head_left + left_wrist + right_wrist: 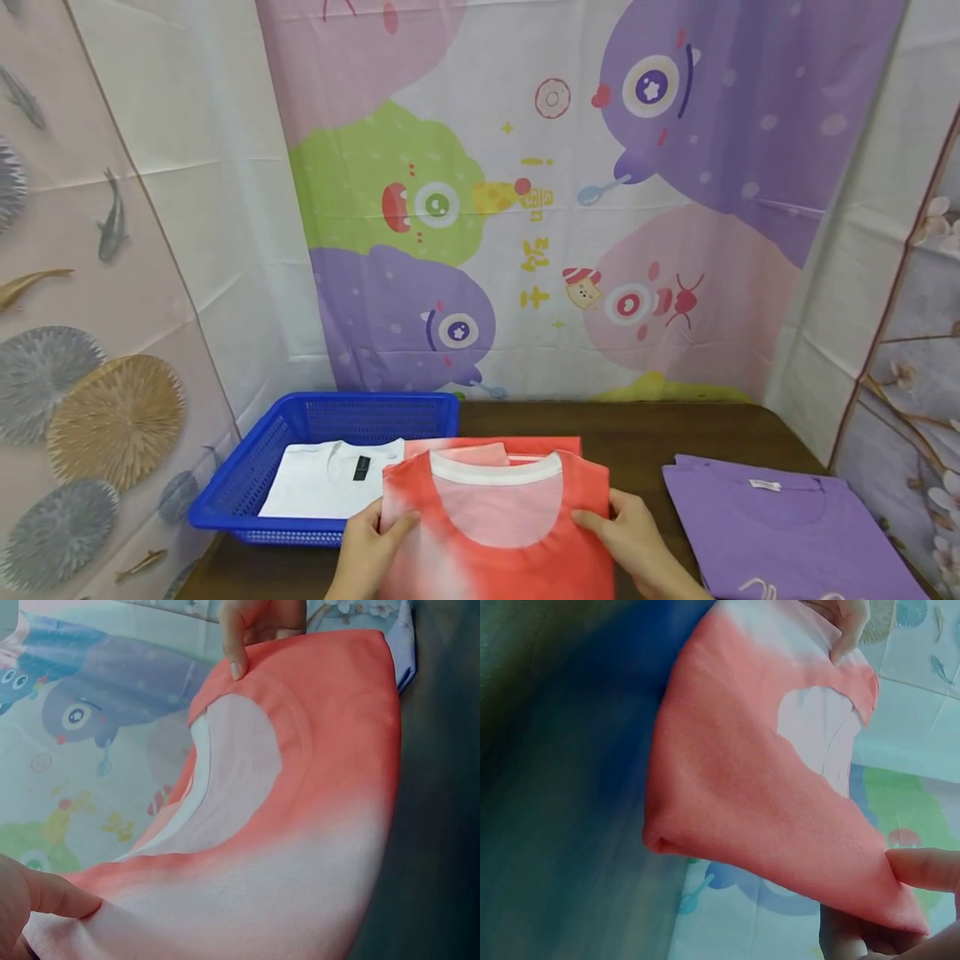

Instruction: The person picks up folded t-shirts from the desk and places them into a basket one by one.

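A red and white T-shirt (517, 537), folded, is held up by its shoulders with the round neckline towards me. My left hand (377, 542) pinches its left shoulder, thumb in front and the other fingers behind the cloth. At the opposite shoulder my right hand (633, 537) pinches the fabric the same way. In the right wrist view, the shirt's red side (742, 787) hangs as a folded layer with its lower edge off the table. Beyond the neckline, more red cloth (525, 446) shows; whether it belongs to the same shirt I cannot tell.
A blue plastic basket (262, 524) stands at the left of the dark wooden table (645, 433), with a folded white T-shirt (318, 487) in it. To the right lies a folded purple garment (780, 525). A cartoon-printed curtain (517, 350) hangs behind the table.
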{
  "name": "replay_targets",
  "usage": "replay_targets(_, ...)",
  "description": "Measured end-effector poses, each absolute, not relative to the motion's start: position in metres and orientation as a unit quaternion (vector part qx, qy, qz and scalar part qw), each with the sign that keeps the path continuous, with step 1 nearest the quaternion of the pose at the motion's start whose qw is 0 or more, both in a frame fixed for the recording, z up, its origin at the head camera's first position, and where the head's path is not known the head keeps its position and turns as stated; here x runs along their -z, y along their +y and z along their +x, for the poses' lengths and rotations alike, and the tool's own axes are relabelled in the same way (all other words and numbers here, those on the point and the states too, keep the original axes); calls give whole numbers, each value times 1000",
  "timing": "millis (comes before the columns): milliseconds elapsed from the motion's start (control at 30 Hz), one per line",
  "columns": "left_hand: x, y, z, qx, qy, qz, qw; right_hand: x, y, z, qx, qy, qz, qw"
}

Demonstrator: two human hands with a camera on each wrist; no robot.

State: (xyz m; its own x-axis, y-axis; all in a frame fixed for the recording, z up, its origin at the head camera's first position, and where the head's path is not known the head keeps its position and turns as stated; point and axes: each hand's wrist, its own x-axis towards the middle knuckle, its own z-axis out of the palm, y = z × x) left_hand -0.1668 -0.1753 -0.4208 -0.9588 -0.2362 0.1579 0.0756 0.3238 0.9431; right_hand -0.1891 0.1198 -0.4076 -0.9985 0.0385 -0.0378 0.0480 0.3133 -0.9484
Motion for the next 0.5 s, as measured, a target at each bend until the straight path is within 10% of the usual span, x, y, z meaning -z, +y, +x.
replay_targets(500, 408, -202, -168, 570, -802, 90, 155, 399, 90, -191, 602, 799, -9, -13)
